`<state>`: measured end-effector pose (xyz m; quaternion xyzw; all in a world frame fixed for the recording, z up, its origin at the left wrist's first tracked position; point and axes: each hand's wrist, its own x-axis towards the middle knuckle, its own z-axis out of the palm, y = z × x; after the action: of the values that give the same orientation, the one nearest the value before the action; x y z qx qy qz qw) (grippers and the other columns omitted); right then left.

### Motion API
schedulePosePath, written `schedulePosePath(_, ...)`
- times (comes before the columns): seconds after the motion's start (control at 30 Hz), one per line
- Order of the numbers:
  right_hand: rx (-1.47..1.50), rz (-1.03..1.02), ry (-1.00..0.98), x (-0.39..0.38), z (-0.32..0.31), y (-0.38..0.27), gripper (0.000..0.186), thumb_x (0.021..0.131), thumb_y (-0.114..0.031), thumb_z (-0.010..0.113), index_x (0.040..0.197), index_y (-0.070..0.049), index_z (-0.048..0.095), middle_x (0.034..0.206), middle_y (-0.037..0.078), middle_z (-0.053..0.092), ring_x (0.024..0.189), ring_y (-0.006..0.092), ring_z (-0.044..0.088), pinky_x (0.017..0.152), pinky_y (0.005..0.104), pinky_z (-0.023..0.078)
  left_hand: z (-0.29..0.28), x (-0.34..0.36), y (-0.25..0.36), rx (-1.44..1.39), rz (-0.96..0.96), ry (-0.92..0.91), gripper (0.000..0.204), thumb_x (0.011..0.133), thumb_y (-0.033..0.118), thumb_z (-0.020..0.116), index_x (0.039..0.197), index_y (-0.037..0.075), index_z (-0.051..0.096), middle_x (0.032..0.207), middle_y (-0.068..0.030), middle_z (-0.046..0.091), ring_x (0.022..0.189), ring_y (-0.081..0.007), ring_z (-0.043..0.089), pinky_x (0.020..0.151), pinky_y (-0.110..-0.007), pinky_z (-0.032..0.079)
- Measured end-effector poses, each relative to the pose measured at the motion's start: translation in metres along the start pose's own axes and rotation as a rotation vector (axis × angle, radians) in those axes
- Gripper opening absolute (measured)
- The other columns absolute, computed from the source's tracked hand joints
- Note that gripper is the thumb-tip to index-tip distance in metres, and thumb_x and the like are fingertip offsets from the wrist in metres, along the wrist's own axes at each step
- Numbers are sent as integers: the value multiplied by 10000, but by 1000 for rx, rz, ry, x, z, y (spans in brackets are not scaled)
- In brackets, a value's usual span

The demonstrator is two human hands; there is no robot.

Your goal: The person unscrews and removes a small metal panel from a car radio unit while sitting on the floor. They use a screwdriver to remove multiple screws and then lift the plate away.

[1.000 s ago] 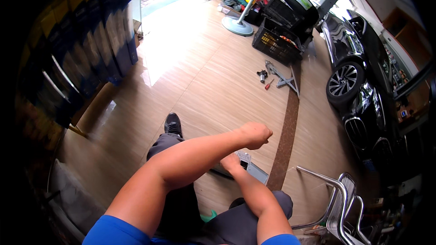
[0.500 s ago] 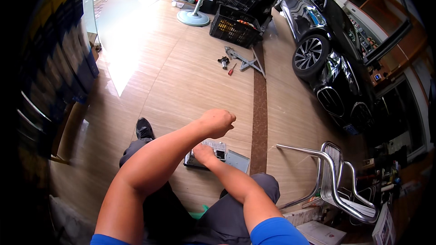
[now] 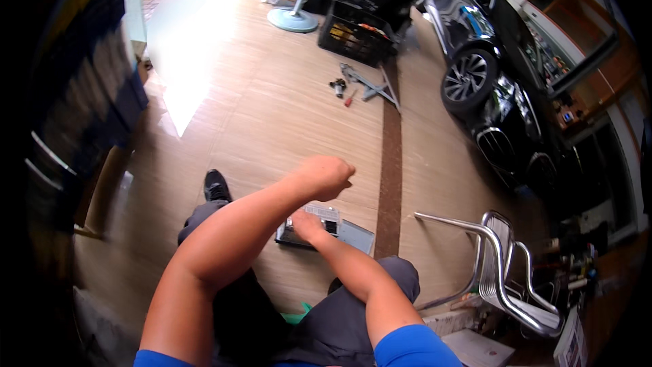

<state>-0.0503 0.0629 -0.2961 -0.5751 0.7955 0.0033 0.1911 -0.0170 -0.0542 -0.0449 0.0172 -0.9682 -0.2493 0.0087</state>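
Note:
On the floor between my feet lies a flat, silvery box-shaped electronic unit (image 3: 327,213), with a label-like patch on its top and a dark front edge. A plain grey metal plate (image 3: 358,236) lies against its right side. My right hand (image 3: 305,223) is on the unit with its fingers curled at the top; the fingertips are hidden. Above and beyond it, my left hand (image 3: 329,177) is raised in a closed fist, the arm crossing in front of the unit's left part. Whatever that fist holds, if anything, does not show.
Farther ahead lie a red-handled screwdriver (image 3: 350,98), a small black-and-silver motor-like part (image 3: 337,87) and a metal scissor-type bracket (image 3: 370,86). Black crates (image 3: 354,32) and a fan base (image 3: 293,20) stand beyond. A chrome chair (image 3: 499,258) and black car (image 3: 506,109) are at right.
The view has shifted slightly and the far floor things sit a little higher. My left fist has risen slightly; my right hand stays on the unit.

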Motion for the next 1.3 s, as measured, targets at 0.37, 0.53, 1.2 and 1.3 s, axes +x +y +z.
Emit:
schedulePosePath(0.37,63,58,-130,-10,-13,1,565,861,-92,543,1422,-84,483,1290,250,605,1107,410,629,910,512,534,8,6,11,-13,-5,-14,237,938,267,650,1024,47,674,999,-159,711,997,-348,670,831,-452,535)
schedulePosePath(0.53,18,7,-139,-11,-18,4,575,886,-118,531,1454,-88,445,1310,253,593,1107,407,632,901,513,537,10,10,7,-38,6,-23,250,928,284,656,983,40,647,981,-169,693,984,-365,661,808,-473,535)
schedulePosePath(1.2,91,81,-12,-1,-5,1,444,878,-106,541,1318,-48,548,1188,263,642,1054,414,663,884,512,548,12,12,1,19,-29,-87,239,921,276,674,1017,61,708,999,-159,720,995,-342,686,825,-448,552)
schedulePosePath(1.3,87,79,-17,-5,-13,-3,454,874,-105,546,1324,-48,532,1207,252,634,1056,411,661,880,511,550,11,9,0,6,-28,-70,243,919,283,676,1012,61,709,1000,-156,721,993,-343,687,822,-446,553)
